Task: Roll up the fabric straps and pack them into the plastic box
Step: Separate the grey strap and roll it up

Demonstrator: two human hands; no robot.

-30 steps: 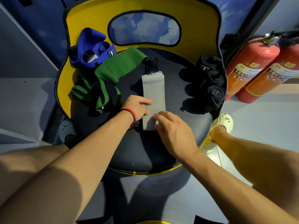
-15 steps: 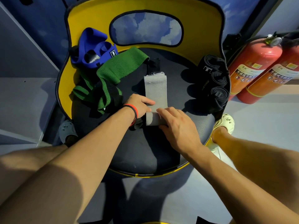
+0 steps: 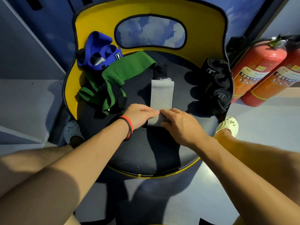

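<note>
A grey fabric strap (image 3: 161, 95) lies lengthwise on the dark seat of a yellow chair (image 3: 146, 153), its near end curled into a short roll. My left hand (image 3: 138, 115) presses on the roll's left end and my right hand (image 3: 180, 123) covers its right end, fingertips meeting over the roll. A loose green strap (image 3: 123, 70) lies at the seat's left. Rolled blue straps (image 3: 99, 51) sit at the back left. Three rolled black straps (image 3: 218, 83) stand at the seat's right edge. No plastic box is in view.
Two red fire extinguishers (image 3: 263, 70) stand on the floor right of the chair. The yellow chair back (image 3: 97, 21) with a cloud-print panel rises behind the seat. My feet in light clogs (image 3: 228, 125) flank the seat.
The strap's near end has been rolled up away from me; the roll has grown and the flat part is shorter. Both hands moved forward with it.
</note>
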